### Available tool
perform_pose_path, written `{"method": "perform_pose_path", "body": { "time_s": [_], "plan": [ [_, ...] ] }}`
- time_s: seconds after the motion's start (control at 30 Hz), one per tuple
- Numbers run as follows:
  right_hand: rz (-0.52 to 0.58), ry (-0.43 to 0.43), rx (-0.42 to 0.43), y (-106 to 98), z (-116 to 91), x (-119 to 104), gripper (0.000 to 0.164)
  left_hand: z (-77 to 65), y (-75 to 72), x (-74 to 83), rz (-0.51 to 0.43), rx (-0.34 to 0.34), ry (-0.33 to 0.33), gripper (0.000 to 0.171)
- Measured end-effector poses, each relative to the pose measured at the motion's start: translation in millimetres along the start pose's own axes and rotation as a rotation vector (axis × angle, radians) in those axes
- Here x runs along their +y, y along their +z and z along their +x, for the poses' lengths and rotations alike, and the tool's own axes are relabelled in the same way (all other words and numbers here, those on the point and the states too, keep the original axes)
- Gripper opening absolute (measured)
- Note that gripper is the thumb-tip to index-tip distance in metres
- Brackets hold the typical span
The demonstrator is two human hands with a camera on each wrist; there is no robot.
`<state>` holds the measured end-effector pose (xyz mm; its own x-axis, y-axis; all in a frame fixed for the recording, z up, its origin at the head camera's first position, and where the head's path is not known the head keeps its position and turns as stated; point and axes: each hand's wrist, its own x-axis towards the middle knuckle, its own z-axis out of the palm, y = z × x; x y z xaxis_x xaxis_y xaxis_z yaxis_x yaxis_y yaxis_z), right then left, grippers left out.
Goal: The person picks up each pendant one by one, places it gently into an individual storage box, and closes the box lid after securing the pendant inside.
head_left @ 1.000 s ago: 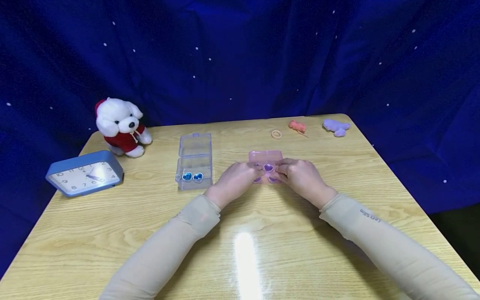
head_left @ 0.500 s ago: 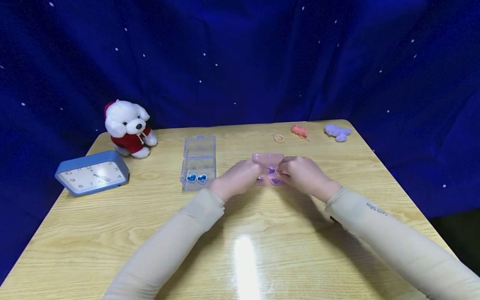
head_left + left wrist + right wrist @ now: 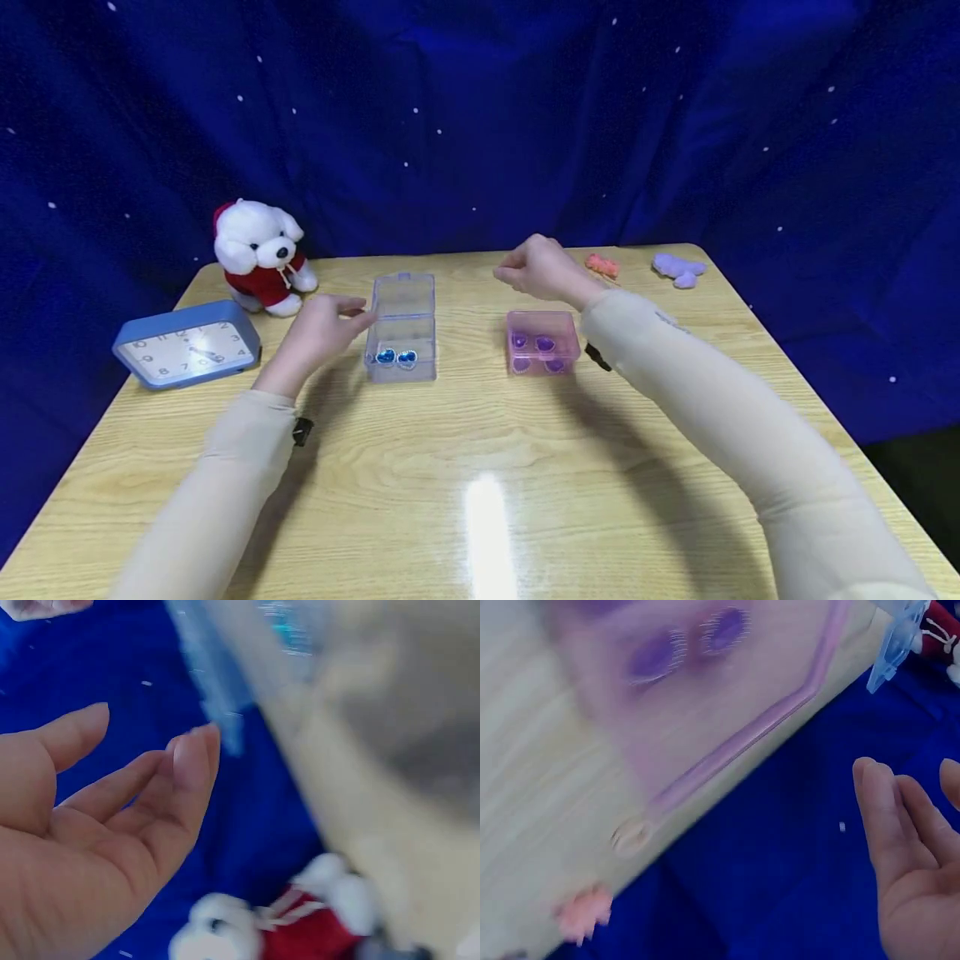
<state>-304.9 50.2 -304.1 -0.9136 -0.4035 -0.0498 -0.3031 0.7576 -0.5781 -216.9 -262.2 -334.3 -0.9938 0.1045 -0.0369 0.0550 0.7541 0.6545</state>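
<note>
My left hand (image 3: 326, 329) is raised just left of the clear bluish box (image 3: 401, 327), its fingers loosely bent with nothing between them. The box's lid stands up at the back, and two blue hearts with pale beaded edges (image 3: 396, 358) lie inside at the front. My right hand (image 3: 543, 271) hovers beyond the pink see-through box (image 3: 543, 369), apart from it. In the right wrist view its fingers (image 3: 885, 825) extend and hold nothing. Several purple hearts (image 3: 545, 344) with pale edges show in the pink box.
At the left are a blue clock (image 3: 187, 346) and a white plush dog (image 3: 258, 250) in red. A pale ring (image 3: 631, 838), an orange toy (image 3: 602, 266) and a lilac plush piece (image 3: 678, 269) lie toward the back right. A blue curtain (image 3: 465, 125) hangs behind the table.
Both hands have let go of the pink box. The left has moved left beside the bluish box; the right has risen and moved back. The view has shifted slightly.
</note>
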Motion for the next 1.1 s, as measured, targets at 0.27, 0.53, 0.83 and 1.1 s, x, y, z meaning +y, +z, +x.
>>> {"method": "perform_pose_path", "body": {
  "time_s": [0.27,0.53,0.83,1.1],
  "plan": [
    [0.173,0.119,-0.042,38.0,58.1,-27.3,0.026,-7.7,20.0,-30.8,-0.316,-0.076,-0.15,0.05],
    [0.277,0.262,-0.013,74.6,89.0,-32.7,0.026,-4.2,37.0,-31.9,-0.4,-0.092,-0.174,0.04],
    [0.63,0.315,-0.024,89.4,98.6,-38.5,0.024,-2.4,36.0,-36.5,-0.422,-0.103,-0.2,0.038],
    [0.598,0.276,-0.037,89.0,107.2,-43.5,0.019,-1.5,31.2,-43.2,-0.44,-0.104,-0.227,0.038]
  ]
}}
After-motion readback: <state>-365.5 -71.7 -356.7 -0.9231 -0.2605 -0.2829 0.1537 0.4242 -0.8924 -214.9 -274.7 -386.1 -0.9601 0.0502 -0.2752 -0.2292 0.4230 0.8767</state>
